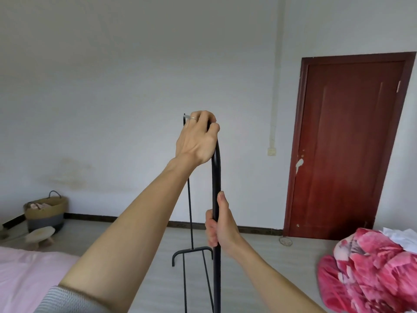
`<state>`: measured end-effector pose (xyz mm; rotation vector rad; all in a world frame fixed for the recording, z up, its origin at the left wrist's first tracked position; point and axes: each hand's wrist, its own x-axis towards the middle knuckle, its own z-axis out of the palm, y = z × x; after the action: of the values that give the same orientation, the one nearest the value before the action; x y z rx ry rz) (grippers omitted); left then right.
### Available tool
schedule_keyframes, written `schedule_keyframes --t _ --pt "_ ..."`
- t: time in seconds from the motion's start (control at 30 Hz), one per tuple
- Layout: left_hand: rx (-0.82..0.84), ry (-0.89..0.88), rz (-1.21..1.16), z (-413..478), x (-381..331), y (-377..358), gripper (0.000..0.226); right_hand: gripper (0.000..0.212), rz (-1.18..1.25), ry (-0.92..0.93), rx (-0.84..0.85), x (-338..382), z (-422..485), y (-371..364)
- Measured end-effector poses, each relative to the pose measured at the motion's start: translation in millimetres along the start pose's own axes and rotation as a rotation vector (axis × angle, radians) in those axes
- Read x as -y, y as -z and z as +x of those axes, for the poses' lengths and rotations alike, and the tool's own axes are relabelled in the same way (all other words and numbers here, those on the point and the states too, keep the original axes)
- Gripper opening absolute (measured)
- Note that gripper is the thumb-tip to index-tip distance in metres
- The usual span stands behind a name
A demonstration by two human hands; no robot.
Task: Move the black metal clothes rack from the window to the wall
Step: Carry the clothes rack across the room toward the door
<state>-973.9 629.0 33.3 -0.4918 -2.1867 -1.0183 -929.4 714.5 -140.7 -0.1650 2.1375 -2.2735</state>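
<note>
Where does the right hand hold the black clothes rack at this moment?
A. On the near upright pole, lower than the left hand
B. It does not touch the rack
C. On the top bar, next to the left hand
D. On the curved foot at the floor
A: the right hand is closed around the near upright of the black clothes rack, below the left hand, which grips the top corner.
</note>
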Motion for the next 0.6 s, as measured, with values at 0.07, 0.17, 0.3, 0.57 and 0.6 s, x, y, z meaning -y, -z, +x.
schedule_keyframes --t 0.07,0.17,0.3,0.57,0.6 --pt "0.009 0.028 0.004 10 -9 -27 0.030 0.076 -0.019 0.008 0.026 1 16 30" --pt "-0.011 0.052 0.027 22 -16 -52 0.028 0.075 -0.049 0.026 0.055 1 36 58" --pt "-0.034 0.071 0.079 41 -18 -86 0.025 0.075 -0.029 0.019 0.105 -2 63 88" --pt "-0.102 0.084 0.296 84 -4 -128 0.025 0.079 -0.037 0.031 0.191 -3 128 123" --pt "-0.108 0.077 0.317 89 0 -134 0.025 0.079 -0.044 0.038 0.204 -4 136 127"
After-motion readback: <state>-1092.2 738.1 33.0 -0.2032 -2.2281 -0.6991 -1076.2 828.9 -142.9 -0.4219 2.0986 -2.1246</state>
